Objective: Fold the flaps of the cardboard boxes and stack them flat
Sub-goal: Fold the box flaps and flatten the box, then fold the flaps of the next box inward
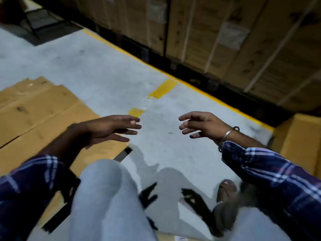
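While both my hands hang empty over the floor (pixel 104 70), left hand (pixel 111 128) and right hand (pixel 202 125) fingers loose, flattened cardboard (pixel 40 108) lies beneath my left wrist.

A grey concrete floor (pixel 104 70) carries flattened cardboard (pixel 40 108) at left, its brown sheets lying overlapped and flat against the surface. A yellow line (pixel 132 56) runs diagonally across the floor, with two short yellow dashes (pixel 161 89) branching from it toward the middle. Beyond the line, tall strapped cartons (pixel 225 40) stand on dark pallets (pixel 182 66). At the right edge, another box (pixel 298 141) sits on the floor. A dark metal frame (pixel 40 21) stands at upper left. Shadows of arms fall across the concrete in the foreground.
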The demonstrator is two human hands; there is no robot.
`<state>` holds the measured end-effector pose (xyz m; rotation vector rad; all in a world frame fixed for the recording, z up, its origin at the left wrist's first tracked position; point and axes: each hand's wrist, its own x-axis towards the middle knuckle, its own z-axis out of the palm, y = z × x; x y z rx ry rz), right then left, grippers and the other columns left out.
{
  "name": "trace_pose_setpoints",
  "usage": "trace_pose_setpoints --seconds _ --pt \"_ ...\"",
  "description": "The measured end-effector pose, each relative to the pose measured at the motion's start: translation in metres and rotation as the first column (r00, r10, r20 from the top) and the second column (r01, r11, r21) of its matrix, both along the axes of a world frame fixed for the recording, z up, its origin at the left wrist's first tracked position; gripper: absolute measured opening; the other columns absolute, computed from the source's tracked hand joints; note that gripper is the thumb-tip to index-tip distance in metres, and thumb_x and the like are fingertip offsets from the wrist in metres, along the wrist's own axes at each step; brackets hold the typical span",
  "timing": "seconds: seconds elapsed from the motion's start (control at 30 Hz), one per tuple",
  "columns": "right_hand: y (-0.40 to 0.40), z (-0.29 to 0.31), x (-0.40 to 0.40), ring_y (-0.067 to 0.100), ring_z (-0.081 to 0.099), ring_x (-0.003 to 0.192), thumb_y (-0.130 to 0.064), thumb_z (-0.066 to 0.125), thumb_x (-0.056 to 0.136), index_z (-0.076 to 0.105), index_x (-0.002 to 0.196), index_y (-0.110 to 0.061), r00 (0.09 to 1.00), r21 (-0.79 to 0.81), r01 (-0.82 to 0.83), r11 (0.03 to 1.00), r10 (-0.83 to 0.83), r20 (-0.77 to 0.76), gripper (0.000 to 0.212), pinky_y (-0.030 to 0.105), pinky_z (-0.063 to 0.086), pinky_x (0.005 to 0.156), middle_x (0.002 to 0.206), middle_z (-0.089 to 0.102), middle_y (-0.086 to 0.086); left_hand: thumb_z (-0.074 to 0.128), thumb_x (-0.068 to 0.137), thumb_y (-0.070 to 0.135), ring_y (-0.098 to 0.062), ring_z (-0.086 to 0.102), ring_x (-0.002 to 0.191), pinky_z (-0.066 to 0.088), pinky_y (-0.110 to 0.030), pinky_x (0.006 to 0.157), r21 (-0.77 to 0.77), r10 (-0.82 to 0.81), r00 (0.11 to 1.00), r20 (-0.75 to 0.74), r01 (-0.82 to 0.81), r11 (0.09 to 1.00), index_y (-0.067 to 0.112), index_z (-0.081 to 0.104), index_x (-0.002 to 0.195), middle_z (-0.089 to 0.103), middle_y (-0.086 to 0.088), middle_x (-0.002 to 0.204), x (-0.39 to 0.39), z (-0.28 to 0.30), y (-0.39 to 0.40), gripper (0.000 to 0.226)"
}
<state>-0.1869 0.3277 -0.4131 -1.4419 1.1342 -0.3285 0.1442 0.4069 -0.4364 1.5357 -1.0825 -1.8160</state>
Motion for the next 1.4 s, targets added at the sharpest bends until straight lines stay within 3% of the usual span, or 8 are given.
trace_pose_setpoints --seconds 0.3,0.43,0.57,0.73,0.83,1.03,1.2,1.4 --pt "0.018 0.031 -0.244 0.012 0.072 0.09 -0.011 0.06 0.1 0.069 0.12 -0.012 0.879 -0.238 0.478 0.846 -0.459 0.13 0.022 0.024 0.051 0.074 0.104 0.076 0.008 0.056 0.103 0.027 -0.019 0.069 0.118 0.049 -0.045 0.107 -0.24 -0.256 0.955 0.149 0.286 0.928 0.02 0.061 0.136 0.073 0.001 0.127 -0.232 0.061 -0.066 0.034" --pt "0.025 -0.054 -0.35 0.018 0.068 0.086 -0.013 0.065 0.097 0.072 0.098 -0.017 0.649 -0.175 0.75 0.638 -0.761 0.006 0.008 0.032 0.046 0.075 0.097 0.071 0.009 0.054 0.105 0.027 -0.021 0.07 0.116 0.048 -0.049 0.11 -0.222 -0.229 0.97 0.085 0.242 0.944 0.016 0.064 0.132 0.075 -0.003 0.123 -0.323 0.027 -0.088 0.03" --pt "0.041 -0.154 -0.44 0.032 0.065 0.107 -0.025 0.072 0.091 0.075 0.102 -0.015 0.355 -0.241 0.862 0.446 -0.87 -0.341 0.015 0.035 0.048 0.09 0.108 0.072 0.01 0.052 0.106 0.025 -0.024 0.07 0.116 0.049 -0.049 0.109 -0.123 -0.201 0.98 -0.005 0.199 0.972 0.012 0.063 0.132 0.074 -0.008 0.123 -0.391 -0.018 -0.106 0.031" --pt "0.057 -0.23 -0.508 0.039 0.022 0.149 -0.055 0.073 0.085 0.029 0.153 -0.024 0.251 -0.276 0.684 0.675 -0.573 -0.78 0.087 0.057 0.033 0.112 0.16 0.028 0.015 0.053 0.106 0.026 -0.025 0.07 0.116 0.052 -0.046 0.105 0.003 -0.221 0.975 -0.011 0.221 0.975 0.012 0.063 0.132 0.075 -0.007 0.121 -0.447 -0.076 -0.115 0.031" --pt "0.054 -0.252 -0.525 0.039 0.011 0.153 -0.063 0.073 0.082 0.005 0.159 -0.03 0.241 -0.302 0.557 0.774 -0.498 -0.833 0.108 0.058 0.031 0.113 0.167 0.01 0.014 0.054 0.105 0.027 -0.022 0.072 0.113 0.052 -0.044 0.103 0.043 -0.265 0.964 0.02 0.264 0.964 0.013 0.064 0.13 0.075 -0.005 0.12 -0.464 -0.1 -0.114 0.03" --pt "0.026 -0.268 -0.55 0.038 0.045 0.131 -0.055 0.064 0.092 0.022 0.155 -0.018 0.11 -0.43 0.387 0.816 -0.504 -0.857 0.084 0.056 0.048 0.096 0.146 0.043 0.016 0.055 0.105 0.025 -0.022 0.072 0.112 0.053 -0.043 0.101 0.071 -0.254 0.966 0.051 0.25 0.966 0.012 0.065 0.129 0.075 -0.006 0.12 -0.469 -0.129 -0.123 0.029" --pt "0.014 -0.273 -0.543 0.04 0.059 0.116 -0.037 0.062 0.095 0.014 0.154 -0.015 0.132 -0.363 0.223 0.905 -0.397 -0.908 0.079 0.055 0.049 0.089 0.133 0.053 0.021 0.055 0.104 0.018 -0.024 0.072 0.111 0.052 -0.045 0.101 0.088 -0.203 0.975 0.086 0.195 0.977 0.01 0.066 0.127 0.076 -0.007 0.118 -0.454 -0.142 -0.127 0.027" --pt "0.002 -0.272 -0.547 0.046 0.062 0.111 -0.006 0.057 0.097 0.031 0.144 0.004 0.083 -0.379 0.401 0.834 -0.445 -0.892 0.055 0.054 0.051 0.093 0.122 0.061 0.029 0.055 0.104 0.018 -0.023 0.073 0.108 0.052 -0.046 0.101 0.076 -0.159 0.978 0.134 0.149 0.986 0.012 0.067 0.126 0.077 -0.007 0.116 -0.423 -0.143 -0.124 0.026"
